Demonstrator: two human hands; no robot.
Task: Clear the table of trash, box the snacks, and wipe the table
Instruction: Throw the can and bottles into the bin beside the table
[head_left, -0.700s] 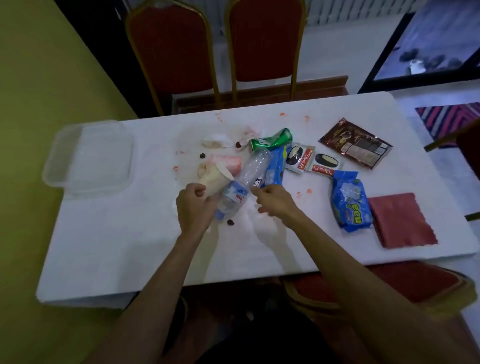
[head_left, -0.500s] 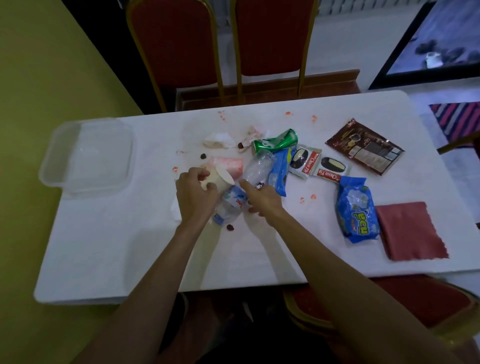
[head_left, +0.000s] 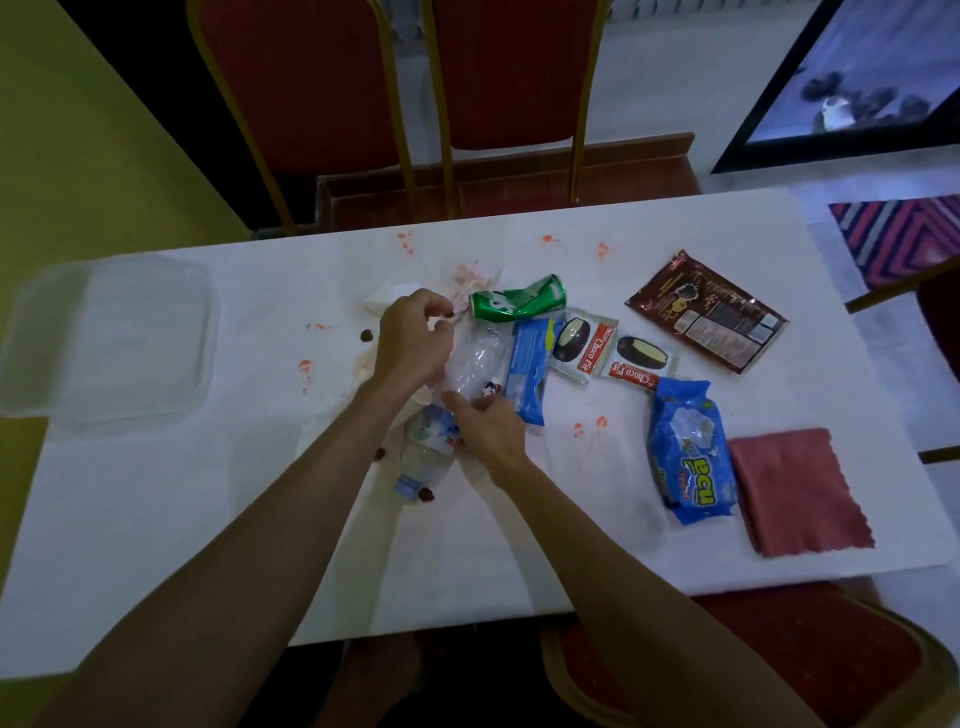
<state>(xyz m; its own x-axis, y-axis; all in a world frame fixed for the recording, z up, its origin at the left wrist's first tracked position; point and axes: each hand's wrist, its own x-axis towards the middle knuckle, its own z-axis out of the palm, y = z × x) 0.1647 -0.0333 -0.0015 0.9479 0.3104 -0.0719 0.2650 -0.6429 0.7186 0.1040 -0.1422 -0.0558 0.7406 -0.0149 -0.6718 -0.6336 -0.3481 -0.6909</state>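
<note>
A crushed clear plastic bottle (head_left: 475, 358) lies on the white table (head_left: 208, 519), and my right hand (head_left: 488, 423) grips it at its label. My left hand (head_left: 410, 338) is further back over a paper cup (head_left: 363, 366), which it mostly hides; its fingertips pinch the edge of a pink-stained tissue (head_left: 470, 275). Right of the bottle lie a dented green can (head_left: 517, 304), a blue wafer pack (head_left: 530, 374), two Choco Pie packs (head_left: 584, 345) (head_left: 641, 358), a brown packet (head_left: 706, 312) and a blue snack bag (head_left: 691, 462). A red cloth (head_left: 800, 488) lies at the right.
A clear plastic container (head_left: 104, 343) sits at the table's left end. A white tissue (head_left: 382, 299), dark crumbs (head_left: 427, 494) and red stains (head_left: 589, 428) dot the tabletop. Two red chairs (head_left: 311, 78) stand behind; another chair (head_left: 779, 649) is at the near right.
My left hand moved from the paper cup further back to the stained tissue. My right hand slid onto the bottle and closed around its label.
</note>
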